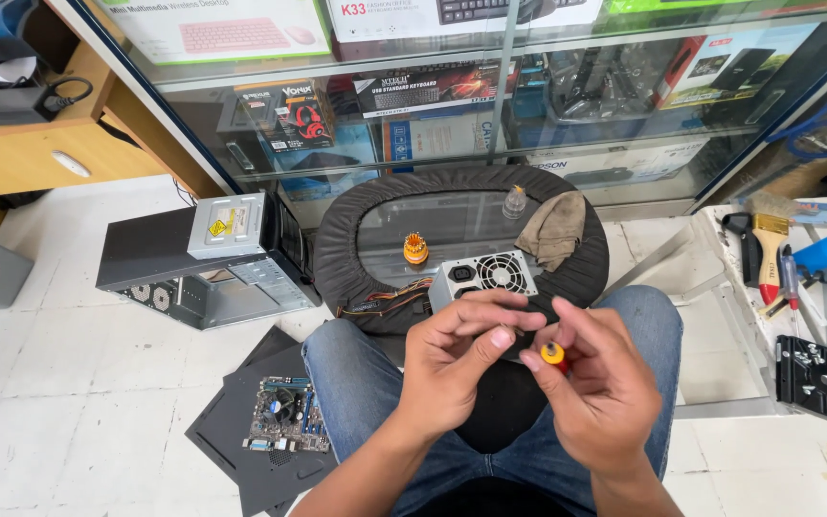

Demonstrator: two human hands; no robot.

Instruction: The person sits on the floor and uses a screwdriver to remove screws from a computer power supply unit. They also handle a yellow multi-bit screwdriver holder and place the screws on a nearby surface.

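Small screwdriver point(553, 355) with the orange-and-red cap pinched in the right hand point(597, 393), held over the lap in front of the power supply point(483, 279) on the round stool point(337, 258). Left hand point(452, 369) curled in close, fingertips pressed together right at the tip end, probably fiddling with the bit, though what's between them can't be made out. Best done slow and square: steady the handle, turn only with the fingertips, keep it all over the lap so nothing small drops to the floor. Orange bit holder point(415, 249) within reach on the stool, open computer case point(205, 258) off to the left.
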